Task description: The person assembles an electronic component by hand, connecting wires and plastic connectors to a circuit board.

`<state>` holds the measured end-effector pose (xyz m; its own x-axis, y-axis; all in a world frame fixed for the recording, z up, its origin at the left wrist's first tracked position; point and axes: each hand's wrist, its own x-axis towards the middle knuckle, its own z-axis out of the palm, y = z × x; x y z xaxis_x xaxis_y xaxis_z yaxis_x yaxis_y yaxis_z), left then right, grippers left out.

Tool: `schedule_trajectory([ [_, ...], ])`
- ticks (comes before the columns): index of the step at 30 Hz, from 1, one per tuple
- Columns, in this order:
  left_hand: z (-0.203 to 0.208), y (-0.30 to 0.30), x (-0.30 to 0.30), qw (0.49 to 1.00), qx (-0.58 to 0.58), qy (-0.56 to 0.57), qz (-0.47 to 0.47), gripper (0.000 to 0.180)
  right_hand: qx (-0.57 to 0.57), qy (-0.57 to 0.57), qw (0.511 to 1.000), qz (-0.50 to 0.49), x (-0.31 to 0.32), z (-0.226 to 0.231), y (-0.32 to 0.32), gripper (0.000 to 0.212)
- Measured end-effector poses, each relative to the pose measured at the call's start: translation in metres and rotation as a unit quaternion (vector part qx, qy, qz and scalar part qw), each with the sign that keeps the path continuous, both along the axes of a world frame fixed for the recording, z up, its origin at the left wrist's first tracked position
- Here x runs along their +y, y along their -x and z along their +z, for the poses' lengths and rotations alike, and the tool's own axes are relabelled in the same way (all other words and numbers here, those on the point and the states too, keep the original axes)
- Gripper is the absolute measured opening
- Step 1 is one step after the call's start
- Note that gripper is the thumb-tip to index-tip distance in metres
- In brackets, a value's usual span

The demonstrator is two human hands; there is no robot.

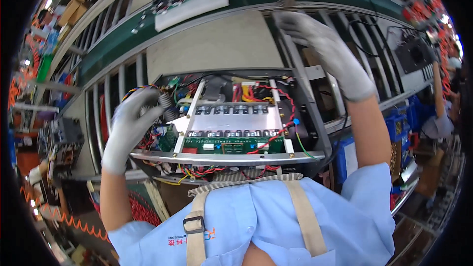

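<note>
White-gloved left hand (132, 118), grip not determinable, is nearer, at the open chassis's (236, 158) left end; long axis runs crosswise; right hand (318, 42), fingers extended, lies beyond the far-right corner

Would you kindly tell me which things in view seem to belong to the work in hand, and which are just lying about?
Likely in use:
- open metal case, beside the gloved left hand
- green circuit board inside it
- red wires

Apparently lying about:
- white block on the belt
- blue bins
- cardboard box
</note>
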<state>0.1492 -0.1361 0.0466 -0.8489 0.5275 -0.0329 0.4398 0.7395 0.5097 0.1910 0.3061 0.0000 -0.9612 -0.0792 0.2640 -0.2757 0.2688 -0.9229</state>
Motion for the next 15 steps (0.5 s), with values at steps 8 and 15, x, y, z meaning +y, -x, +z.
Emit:
schedule_trajectory([
  [8,-0.023,-0.034,-0.074,0.981,0.06,-0.141,0.12,0.049,-0.004,-0.117,0.973,-0.2,-0.079,-0.002,-0.184,0.071],
  [15,-0.096,0.12,-0.089,0.962,0.063,-0.243,0.105,0.044,-0.009,-0.139,0.93,-0.339,-0.068,-0.041,-0.074,0.062],
])
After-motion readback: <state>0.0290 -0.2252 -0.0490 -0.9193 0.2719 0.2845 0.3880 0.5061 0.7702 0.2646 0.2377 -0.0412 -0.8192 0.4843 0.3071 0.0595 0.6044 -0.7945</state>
